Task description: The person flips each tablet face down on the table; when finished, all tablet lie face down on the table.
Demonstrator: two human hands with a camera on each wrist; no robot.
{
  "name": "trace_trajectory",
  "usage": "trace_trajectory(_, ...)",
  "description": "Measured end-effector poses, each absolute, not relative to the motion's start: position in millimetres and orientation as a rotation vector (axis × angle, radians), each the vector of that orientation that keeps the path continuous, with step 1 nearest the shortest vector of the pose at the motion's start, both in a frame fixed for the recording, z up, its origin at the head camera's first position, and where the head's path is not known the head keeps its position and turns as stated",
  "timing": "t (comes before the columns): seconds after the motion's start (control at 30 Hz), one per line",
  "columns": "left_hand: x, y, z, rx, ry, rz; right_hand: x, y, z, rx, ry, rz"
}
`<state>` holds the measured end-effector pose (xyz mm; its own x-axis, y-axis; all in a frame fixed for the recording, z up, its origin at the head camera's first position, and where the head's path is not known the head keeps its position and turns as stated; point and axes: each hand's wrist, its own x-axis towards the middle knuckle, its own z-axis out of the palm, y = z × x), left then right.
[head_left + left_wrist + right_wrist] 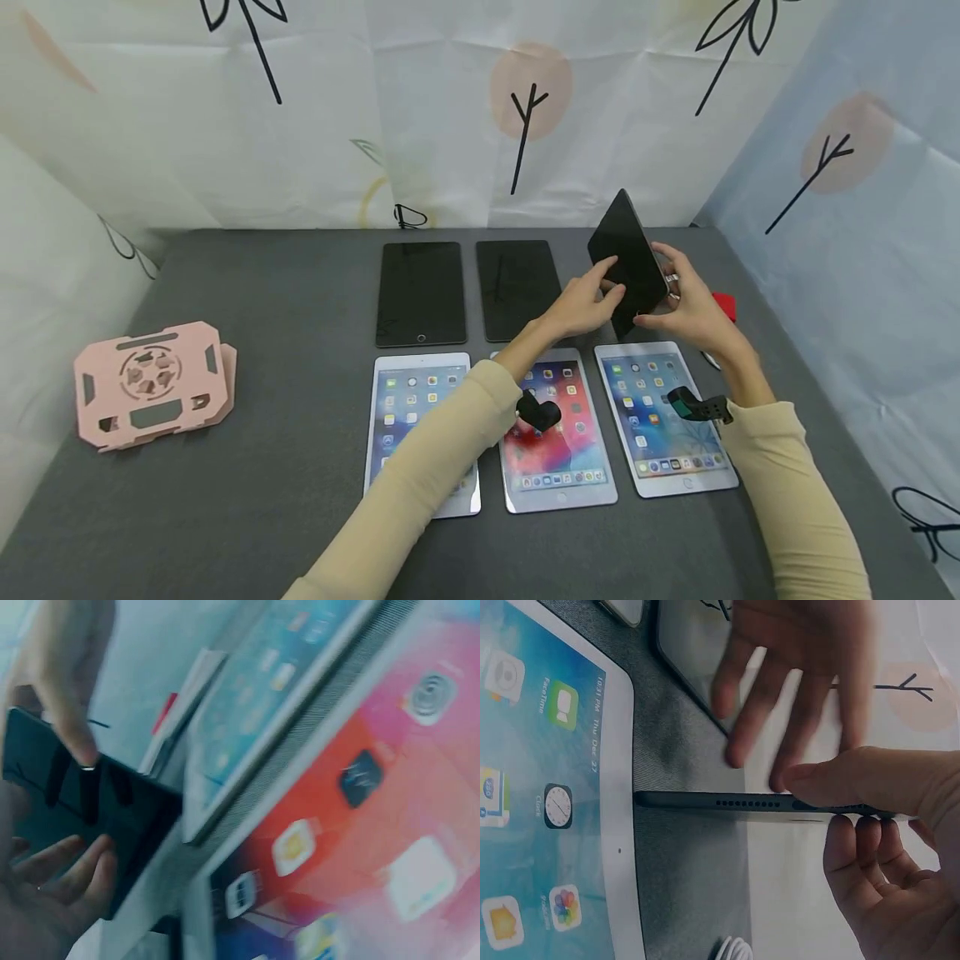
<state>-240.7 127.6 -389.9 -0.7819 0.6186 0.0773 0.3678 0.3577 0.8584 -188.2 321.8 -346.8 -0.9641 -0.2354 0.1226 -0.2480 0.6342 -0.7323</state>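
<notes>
Here, toward the counter's (277,483) far right corner, the right hand (688,300) pinches the black tablet (636,254), tilted on its side, long axis seemingly toward the far edge; the left hand (581,305), fingers apart, lies just left.

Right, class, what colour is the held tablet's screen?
Black; the screen shows best in the head view.

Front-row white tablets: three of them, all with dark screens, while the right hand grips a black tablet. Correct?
Not the screens: the head view shows all three lit with app icons. The rest holds: three white tablets, and the right hand grips a black tablet.
</notes>
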Motion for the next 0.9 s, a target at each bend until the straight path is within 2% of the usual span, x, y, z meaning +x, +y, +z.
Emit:
trace_trajectory(0.27, -241, 123, -372, 0.788, 2.293, 1.440, -190, 318, -356, 0.485, -2.825, 1.263)
trace_trajectory(0.9, -244, 100, -369, 0.956, 2.306, 1.405, -202, 330, -380, 0.593, -3.276, 1.038)
